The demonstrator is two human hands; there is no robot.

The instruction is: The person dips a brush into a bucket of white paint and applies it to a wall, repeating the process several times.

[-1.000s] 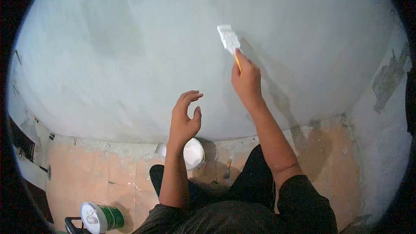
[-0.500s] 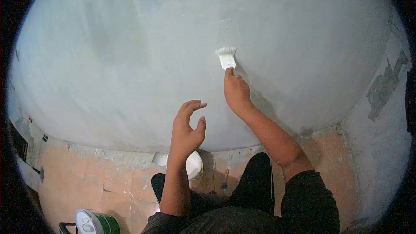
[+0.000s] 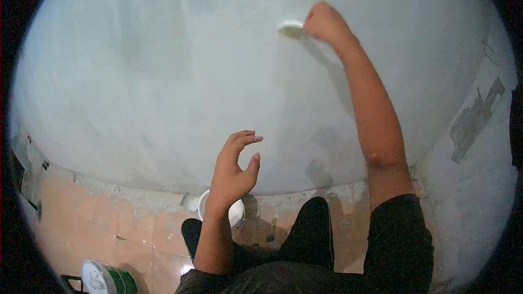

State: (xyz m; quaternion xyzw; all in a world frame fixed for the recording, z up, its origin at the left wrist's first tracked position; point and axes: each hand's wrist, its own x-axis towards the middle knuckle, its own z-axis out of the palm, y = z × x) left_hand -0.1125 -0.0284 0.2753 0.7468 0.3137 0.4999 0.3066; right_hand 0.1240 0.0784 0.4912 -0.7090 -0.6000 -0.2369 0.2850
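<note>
My right hand (image 3: 326, 22) is closed around the handle of a white paintbrush (image 3: 291, 27), raised high against the pale grey wall (image 3: 163, 76). The bristles point left and seem to touch the wall; a shadow falls below them. Lower and to the left, my left hand (image 3: 235, 166) hangs in front of the wall with fingers curved and apart, holding nothing. Beneath its wrist stands a white bucket (image 3: 237, 214) of white paint, partly hidden by my left forearm.
A second brush (image 3: 272, 230) lies on the tiled floor (image 3: 136, 223) between my knees. At the lower left is a green and white bucket (image 3: 121, 280). A side wall (image 3: 474, 185) with a grey patch rises at the right.
My right hand has moved up and slightly right with the brush, which has turned from pointing up to pointing left. My left hand is almost where it was, and the view has shifted slightly.
</note>
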